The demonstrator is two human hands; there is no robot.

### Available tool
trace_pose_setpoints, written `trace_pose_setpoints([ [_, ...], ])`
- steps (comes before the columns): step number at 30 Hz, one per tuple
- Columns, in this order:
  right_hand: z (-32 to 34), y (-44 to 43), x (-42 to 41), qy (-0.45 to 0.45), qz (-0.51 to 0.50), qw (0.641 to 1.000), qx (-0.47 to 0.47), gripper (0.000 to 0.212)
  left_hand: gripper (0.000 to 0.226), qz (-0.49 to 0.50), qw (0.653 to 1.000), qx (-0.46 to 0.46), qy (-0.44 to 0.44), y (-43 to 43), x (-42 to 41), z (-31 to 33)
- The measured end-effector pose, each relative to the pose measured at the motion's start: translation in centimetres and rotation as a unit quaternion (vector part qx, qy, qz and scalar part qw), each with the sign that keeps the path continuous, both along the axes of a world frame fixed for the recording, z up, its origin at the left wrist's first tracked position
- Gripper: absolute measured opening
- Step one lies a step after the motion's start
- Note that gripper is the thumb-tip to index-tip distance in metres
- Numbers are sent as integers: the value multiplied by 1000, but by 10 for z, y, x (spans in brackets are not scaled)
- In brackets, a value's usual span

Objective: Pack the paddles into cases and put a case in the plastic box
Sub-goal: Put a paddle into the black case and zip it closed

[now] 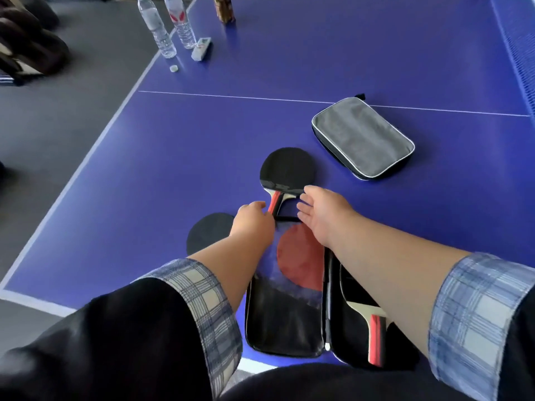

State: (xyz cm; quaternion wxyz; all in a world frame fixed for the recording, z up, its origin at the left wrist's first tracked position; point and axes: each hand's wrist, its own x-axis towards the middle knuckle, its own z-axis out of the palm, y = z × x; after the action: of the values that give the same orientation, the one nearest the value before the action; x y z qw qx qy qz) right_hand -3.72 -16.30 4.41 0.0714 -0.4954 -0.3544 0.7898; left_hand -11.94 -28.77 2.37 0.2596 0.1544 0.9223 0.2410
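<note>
An open black case [285,322] lies on the blue table [173,169] near me, with a red-faced paddle [301,261] in its left half and another paddle [373,328] in its right half under my right forearm. A black-faced paddle [288,169] lies just beyond the case. My left hand [253,219] curls at the case's far edge, next to that paddle's handle; what it holds is hidden. My right hand [321,212] hovers with fingers spread beside the handle. A further black paddle [207,233] shows left of my left arm. A closed grey case [362,137] lies farther right.
Two water bottles [162,27], a white remote [201,49], a small white cap [174,68] and a brown box [224,8] stand at the far left of the table. The net [521,53] runs along the right edge. The floor lies to the left.
</note>
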Motion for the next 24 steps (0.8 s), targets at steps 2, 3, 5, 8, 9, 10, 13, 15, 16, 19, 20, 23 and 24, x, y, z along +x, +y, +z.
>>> trace_pose_setpoints([
  [2, -11, 3, -20, -22, 12, 1000, -18, 29, 50, -11, 1000, -13, -16, 6, -24, -12],
  [3, -17, 4, -28, -35, 15, 999, -34, 38, 50, -20, 999, -18, -24, 10, -33, -17],
  [5, -28, 6, -41, -66, 4, 997, -41, 46, 52, -35, 998, -25, -45, 19, -48, -29],
  [8, -44, 10, -54, -117, -43, 992, -10, 35, 53, -21, 996, -26, -83, 34, -72, -42],
  [9, -49, 12, -56, -129, -53, 990, -5, 30, 52, -4, 995, -27, -93, 39, -81, -45],
  [10, -51, 15, -58, -137, -59, 989, -6, 30, 52, 13, 994, -27, -100, 43, -91, -47],
  [13, -59, 23, -62, -158, -67, 985, 1, 43, 53, 21, 993, -25, -117, 56, -118, -52],
  [15, -62, 27, -66, -163, -66, 984, 13, 50, 48, -1, 991, -26, -130, 63, -126, -54],
  [16, -63, 28, -70, -165, -61, 984, 13, 52, 43, -13, 990, -21, -139, 67, -127, -56],
  [19, -65, 30, -78, -171, -59, 983, 6, 51, 38, 10, 986, 18, -168, 74, -125, -56],
  [20, -66, 32, -81, -172, -66, 983, 6, 50, 42, 40, 981, 37, -184, 75, -126, -56],
  [23, -65, 43, -90, -146, -88, 985, 22, 52, 48, 121, 958, 114, -235, 79, -135, -53],
  [24, -62, 46, -94, -121, -86, 989, 23, 52, 46, 137, 947, 143, -254, 81, -139, -50],
])
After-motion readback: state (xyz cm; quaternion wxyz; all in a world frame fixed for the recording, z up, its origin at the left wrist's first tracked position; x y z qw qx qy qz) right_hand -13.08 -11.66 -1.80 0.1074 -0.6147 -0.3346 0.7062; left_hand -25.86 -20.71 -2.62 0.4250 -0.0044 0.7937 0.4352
